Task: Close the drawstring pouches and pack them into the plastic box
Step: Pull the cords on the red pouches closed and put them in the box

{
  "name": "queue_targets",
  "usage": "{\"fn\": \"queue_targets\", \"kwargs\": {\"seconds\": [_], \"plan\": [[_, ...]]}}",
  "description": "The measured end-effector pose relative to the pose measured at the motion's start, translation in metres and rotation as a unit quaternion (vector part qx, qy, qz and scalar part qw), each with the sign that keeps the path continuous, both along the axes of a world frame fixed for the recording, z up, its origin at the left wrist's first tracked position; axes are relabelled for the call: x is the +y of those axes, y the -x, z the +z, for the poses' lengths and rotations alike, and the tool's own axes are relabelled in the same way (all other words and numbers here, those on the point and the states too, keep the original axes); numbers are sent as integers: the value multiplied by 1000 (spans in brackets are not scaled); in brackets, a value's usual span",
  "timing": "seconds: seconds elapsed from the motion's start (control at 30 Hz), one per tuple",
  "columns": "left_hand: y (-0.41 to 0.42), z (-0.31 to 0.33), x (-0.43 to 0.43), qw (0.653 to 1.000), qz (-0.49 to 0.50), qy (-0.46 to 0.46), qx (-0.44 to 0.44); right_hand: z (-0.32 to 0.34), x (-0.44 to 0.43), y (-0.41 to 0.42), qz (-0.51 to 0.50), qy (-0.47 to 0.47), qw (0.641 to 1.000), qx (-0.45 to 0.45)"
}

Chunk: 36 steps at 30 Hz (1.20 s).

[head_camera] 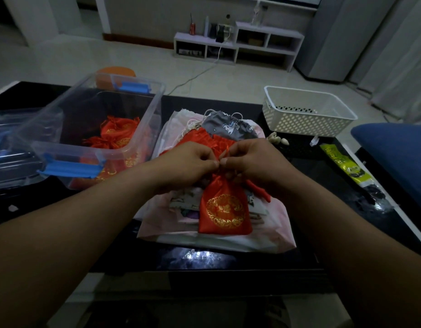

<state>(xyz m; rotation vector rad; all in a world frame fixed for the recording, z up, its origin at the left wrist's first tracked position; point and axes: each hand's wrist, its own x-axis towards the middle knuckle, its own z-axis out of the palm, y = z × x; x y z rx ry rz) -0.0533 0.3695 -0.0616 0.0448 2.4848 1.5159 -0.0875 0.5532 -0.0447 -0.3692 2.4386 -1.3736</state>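
A red pouch (224,209) with a gold emblem lies on the dark counter (306,169), on top of a pile of pale cloth bags (263,235). Its gathered neck points away from the person. The left hand (190,162) and right hand (249,159) meet at that neck. Their fingers (210,163) are curled and pinch the thin orange cord (224,151), thumb tips almost touching, so the body of the pouch lies just nearer than the fingers. It looks mid-closing and not yet packed.

Just beyond the red pouch, a grey printed pouch (230,127) and other bags wait on the pile, apparently still to be done. Left of and beyond the red pouch stands the open plastic box (143,119). It already holds several closed red pouches (117,133), so the job seems roughly midway.
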Motion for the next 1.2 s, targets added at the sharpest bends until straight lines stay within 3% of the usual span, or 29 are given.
{"fn": "queue_targets", "kwargs": {"seconds": [0.3,0.83,1.2], "plan": [[2,0,-3,1000,-29,1,-9,4,4,-2,15,-17,999,25],[0,-14,0,986,-24,49,160,1,8,1,31,34,999,17],[-3,-41,11,973,57,63,216,-16,-5,-2,8,-85,975,205]]}}
